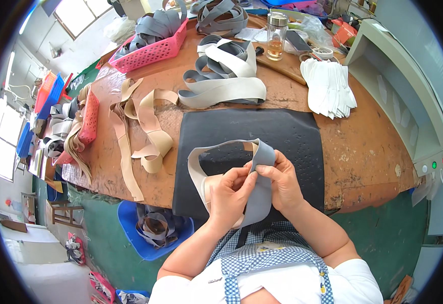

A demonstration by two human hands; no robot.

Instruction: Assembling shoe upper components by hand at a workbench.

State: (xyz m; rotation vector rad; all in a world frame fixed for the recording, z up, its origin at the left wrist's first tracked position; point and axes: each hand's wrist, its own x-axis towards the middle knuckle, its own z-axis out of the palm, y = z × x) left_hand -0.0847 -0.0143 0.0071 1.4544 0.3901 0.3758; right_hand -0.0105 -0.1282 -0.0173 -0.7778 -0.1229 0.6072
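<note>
A wide grey strip [263, 195] with a pale beige inner side is bent into a loop above the black mat [297, 131]. My left hand [230, 192] pinches its near edge between thumb and fingers. Right beside it, my right hand [282, 182] grips the same strip, thumb in front and fingers behind. The thumbs almost meet at the strip's edge. Part of the loop hangs down toward my lap, over the checked apron [277, 256]. Whatever lies right under my fingertips is hidden.
Beige strips [153, 131] and a folded pile of grey-white strips [226, 91] lie beyond the mat. Pink baskets [150, 53] hold more strips. White gloves [328, 88], a glass bottle [276, 38] and a grey machine [398, 91] stand rightward. Below sits a blue tub [130, 230].
</note>
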